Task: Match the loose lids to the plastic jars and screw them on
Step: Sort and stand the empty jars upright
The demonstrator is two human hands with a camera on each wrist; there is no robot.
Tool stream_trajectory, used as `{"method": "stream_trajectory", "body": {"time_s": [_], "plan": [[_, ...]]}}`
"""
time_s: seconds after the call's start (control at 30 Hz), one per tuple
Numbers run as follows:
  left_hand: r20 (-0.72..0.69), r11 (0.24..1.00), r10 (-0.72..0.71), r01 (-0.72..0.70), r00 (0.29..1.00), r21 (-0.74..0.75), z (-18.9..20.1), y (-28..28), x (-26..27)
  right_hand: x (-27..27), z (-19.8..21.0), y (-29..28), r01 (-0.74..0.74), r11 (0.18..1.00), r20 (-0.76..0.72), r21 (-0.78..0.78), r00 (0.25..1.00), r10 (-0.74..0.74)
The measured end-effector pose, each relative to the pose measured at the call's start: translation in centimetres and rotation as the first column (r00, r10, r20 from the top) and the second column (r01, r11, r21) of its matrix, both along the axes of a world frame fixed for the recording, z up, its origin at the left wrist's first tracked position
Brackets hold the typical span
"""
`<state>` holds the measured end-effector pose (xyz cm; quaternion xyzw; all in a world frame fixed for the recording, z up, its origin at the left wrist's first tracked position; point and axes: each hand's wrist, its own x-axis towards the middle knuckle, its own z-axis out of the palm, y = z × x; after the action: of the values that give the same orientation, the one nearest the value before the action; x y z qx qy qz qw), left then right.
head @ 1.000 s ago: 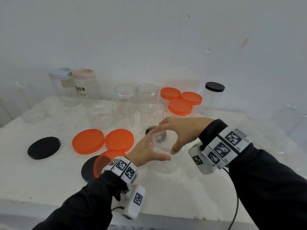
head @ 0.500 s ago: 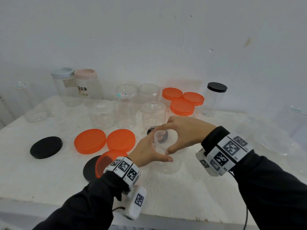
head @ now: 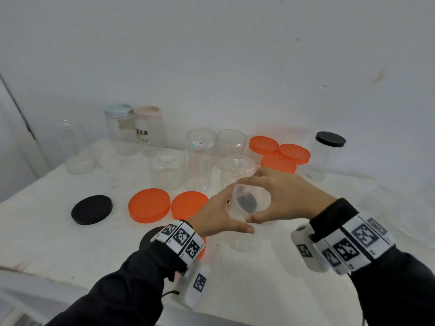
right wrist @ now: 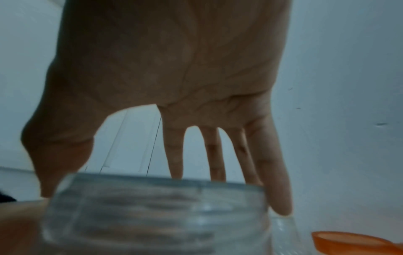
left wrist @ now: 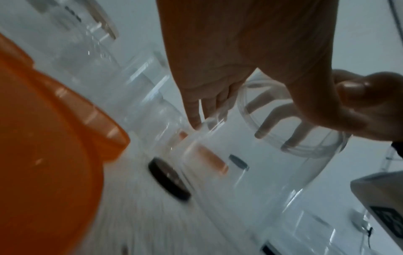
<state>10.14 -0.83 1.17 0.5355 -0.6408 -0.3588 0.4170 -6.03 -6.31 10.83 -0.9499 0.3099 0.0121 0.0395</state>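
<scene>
Head view: both hands on one clear jar (head: 244, 234) standing on the white table (head: 58, 243), front centre. Left hand (head: 219, 212) wraps the jar body, thumb across the front. Right hand (head: 282, 198) caps the top, thumb and fingers curled round a clear lid (head: 250, 201). Loose on the table: two orange lids (head: 149, 204) flat side by side, a third orange one partly hidden behind the left wrist, a black lid (head: 91, 209) far left, another black one under the left wrist. Back row: three orange-lidded jars (head: 279, 163), one black-lidded jar (head: 327, 156), one blue-lidded (head: 118, 128), one pink-lidded (head: 149, 128). At least four open clear jars (head: 200, 158); exact count unclear, too transparent.

Left wrist view: left hand (left wrist: 240, 51) fingers together, pressed on the jar wall (left wrist: 272, 155); right fingers (left wrist: 268, 124) seen through the lid. One orange lid (left wrist: 43, 146) close at left, blurred.

Right wrist view: right hand (right wrist: 170, 69) fingers spread, tips down on the lid rim (right wrist: 152, 207). One orange lid (right wrist: 348, 243) at lower right.
</scene>
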Motion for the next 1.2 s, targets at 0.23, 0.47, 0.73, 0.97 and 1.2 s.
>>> {"method": "stream_trajectory", "body": {"time_s": [0.23, 0.47, 0.73, 0.97, 1.2], "plan": [[0.1, 0.95, 0.244, -0.217, 0.965, -0.225, 3.7, 2.9, 10.2, 3.7, 1.8, 0.1, -0.063, 0.994, 0.278, 0.093, 0.96, 0.035], [0.161, 0.774, 0.595, -0.507, 0.788, -0.38, 4.9, 5.3, 25.2, 13.8, 2.2, -0.2, -0.129, 0.988, 0.48, 0.086, 0.874, 0.072], [0.41, 0.733, 0.674, -0.492, 0.614, -0.469, 5.0, 4.5, 37.9, 24.1, 1.4, -2.2, 0.121, 0.992, 0.561, 0.024, 0.82, -0.114], [0.47, 0.684, 0.723, -0.429, 0.506, -0.59, 4.9, 2.2, 43.4, 28.7, 0.2, -4.0, 0.375, 0.927, 0.542, -0.01, 0.781, -0.31], [0.592, 0.746, 0.664, -0.47, 0.458, -0.473, 3.9, -0.2, 45.8, 31.3, -0.8, -5.2, 0.491, 0.871, 0.476, -0.006, 0.768, -0.429]]}}
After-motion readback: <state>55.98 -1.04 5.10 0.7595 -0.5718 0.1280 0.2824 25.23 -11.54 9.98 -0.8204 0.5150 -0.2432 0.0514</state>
